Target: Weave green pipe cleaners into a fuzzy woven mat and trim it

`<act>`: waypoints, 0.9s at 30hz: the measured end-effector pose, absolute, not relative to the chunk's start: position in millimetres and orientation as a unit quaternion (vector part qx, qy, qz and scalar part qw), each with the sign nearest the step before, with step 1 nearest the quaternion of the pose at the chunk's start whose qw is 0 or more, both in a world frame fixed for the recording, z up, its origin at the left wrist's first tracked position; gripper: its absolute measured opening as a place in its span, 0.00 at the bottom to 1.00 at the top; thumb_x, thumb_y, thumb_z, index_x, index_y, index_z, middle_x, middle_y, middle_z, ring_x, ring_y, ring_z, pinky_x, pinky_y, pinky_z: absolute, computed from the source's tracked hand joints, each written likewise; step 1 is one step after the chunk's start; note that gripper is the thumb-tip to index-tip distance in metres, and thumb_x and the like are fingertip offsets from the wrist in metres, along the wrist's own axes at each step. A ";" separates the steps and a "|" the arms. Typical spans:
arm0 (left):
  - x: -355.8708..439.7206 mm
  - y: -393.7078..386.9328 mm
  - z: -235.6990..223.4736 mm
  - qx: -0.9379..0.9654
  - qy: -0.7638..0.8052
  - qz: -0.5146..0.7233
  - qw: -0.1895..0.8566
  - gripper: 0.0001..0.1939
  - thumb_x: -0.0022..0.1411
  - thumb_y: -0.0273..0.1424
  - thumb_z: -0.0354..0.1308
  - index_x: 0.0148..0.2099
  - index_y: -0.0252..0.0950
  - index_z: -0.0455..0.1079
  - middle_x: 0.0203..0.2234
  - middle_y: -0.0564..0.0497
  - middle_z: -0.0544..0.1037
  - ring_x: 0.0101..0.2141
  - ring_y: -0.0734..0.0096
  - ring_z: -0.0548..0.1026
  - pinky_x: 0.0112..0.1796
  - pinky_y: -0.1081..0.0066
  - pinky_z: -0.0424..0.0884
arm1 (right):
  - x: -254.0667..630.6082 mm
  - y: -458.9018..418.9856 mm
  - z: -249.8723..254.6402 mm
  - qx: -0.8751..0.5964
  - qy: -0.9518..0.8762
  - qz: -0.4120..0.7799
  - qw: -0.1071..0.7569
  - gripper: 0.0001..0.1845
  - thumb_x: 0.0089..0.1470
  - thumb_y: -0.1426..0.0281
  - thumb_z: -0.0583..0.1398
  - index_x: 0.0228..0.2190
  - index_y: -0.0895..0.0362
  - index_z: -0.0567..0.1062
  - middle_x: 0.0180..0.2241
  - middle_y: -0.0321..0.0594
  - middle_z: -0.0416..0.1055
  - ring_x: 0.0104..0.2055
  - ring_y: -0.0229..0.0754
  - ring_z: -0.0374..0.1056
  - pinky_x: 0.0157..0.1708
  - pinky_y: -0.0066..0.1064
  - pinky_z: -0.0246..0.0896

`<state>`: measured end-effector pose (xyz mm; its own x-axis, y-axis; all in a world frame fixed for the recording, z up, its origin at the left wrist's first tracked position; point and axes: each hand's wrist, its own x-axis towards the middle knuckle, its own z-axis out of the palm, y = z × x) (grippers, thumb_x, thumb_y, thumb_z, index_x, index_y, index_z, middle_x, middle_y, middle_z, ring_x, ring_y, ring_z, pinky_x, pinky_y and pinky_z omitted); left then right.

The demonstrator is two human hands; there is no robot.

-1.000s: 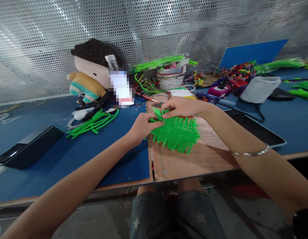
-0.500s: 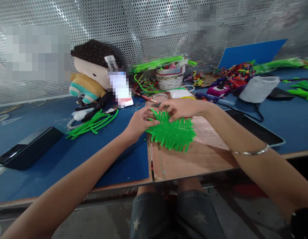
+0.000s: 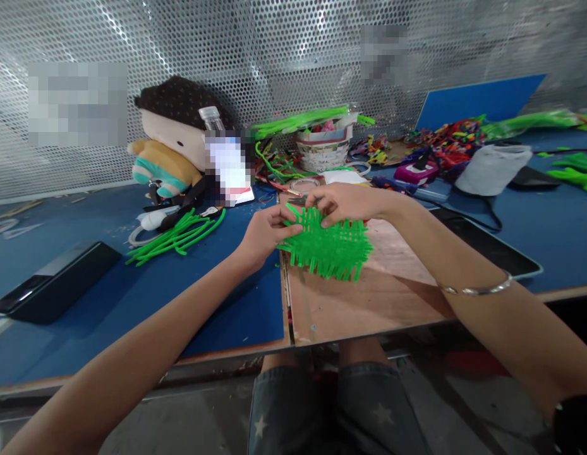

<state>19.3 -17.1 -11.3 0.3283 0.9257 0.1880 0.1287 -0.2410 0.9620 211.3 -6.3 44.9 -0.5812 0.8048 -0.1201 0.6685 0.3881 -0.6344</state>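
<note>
A bright green mat woven from pipe cleaners is held over the wooden board, its loose ends sticking out round the edges. My left hand pinches its left end, thumb on the near face and fingers behind. At the upper edge, my right hand grips the mat with thumb and fingertips, the other fingers curled. Parts of the fingertips are hidden behind the green strands. A bundle of loose green pipe cleaners lies on the blue tabletop left of my left hand.
A dark box-shaped device sits at the left. Behind are a plush doll, a lit phone and a woven basket. To the right lie a black tablet, a white cup-like object and coloured pipe-cleaner scraps.
The mat has shifted slightly left and looks flatter. My left hand has moved a little left with its end, and my right hand has changed its hold along the upper edge.
</note>
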 end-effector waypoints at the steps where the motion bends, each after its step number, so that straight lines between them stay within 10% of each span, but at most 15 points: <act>1: 18.8 -16.2 -11.6 0.675 0.395 0.425 0.456 0.10 0.43 0.28 0.65 0.25 0.34 0.65 0.21 0.56 0.70 0.25 0.78 0.68 0.30 0.73 0.64 | 211.3 -6.4 44.9 -0.446 -0.827 0.325 0.106 0.18 0.43 0.80 0.60 0.38 0.57 0.66 0.20 0.27 0.58 0.22 0.31 0.53 0.23 0.26 0.45; 22: 8.9 -20.6 -10.4 0.874 0.463 0.143 0.039 0.15 0.52 0.40 0.61 0.35 0.32 0.71 0.32 0.44 0.76 0.37 0.56 0.70 0.37 0.62 0.64 | 193.8 -9.1 23.8 -0.446 -0.891 0.084 0.023 0.11 0.45 0.73 0.59 0.34 0.61 0.73 0.34 0.43 0.73 0.34 0.39 0.66 0.30 0.28 0.51; 27: 13.9 -20.8 -8.5 0.900 0.404 0.147 0.076 0.09 0.53 0.31 0.60 0.38 0.34 0.70 0.33 0.48 0.76 0.37 0.62 0.71 0.42 0.63 0.63 | 187.5 -11.8 23.2 -0.435 -0.894 0.103 -0.027 0.11 0.45 0.72 0.60 0.33 0.61 0.76 0.29 0.41 0.74 0.30 0.39 0.67 0.27 0.27 0.51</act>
<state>13.9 -20.8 -8.5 0.6302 0.7493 0.2035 0.7043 -0.6620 0.2563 187.5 -11.8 23.2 -0.6207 0.7717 -0.1382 0.7830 0.6011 -0.1603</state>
